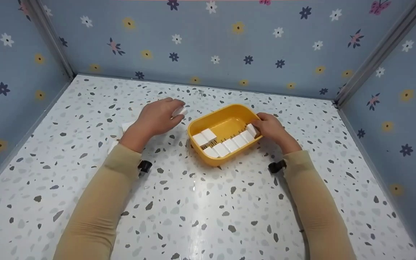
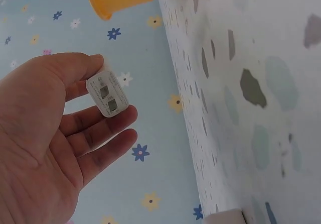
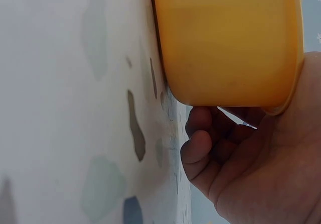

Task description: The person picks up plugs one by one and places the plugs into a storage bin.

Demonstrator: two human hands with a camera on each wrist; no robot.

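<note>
In the head view my left hand [image 1: 156, 117] is raised left of a yellow plastic tub [image 1: 234, 124]. Between thumb and fingers it pinches a small white charger plug [image 2: 108, 94]; the left wrist view shows the plug's printed face with two square ports. My right hand [image 1: 271, 129] grips the tub's right end, thumb over the rim and fingers curled against the outside wall. Inside the tub, several white charger plugs [image 1: 230, 145] stand in a row along the near side, metal prongs showing. Two more plugs [image 1: 204, 136] sit at the left end; one by the right thumb leans.
White objects [image 1: 126, 126] lie on the speckled table [image 1: 200, 209], partly hidden behind my left wrist. One white object [image 2: 225, 217] shows at the bottom of the left wrist view. Flower-patterned panels [image 1: 226, 43] enclose the table at the back and both sides.
</note>
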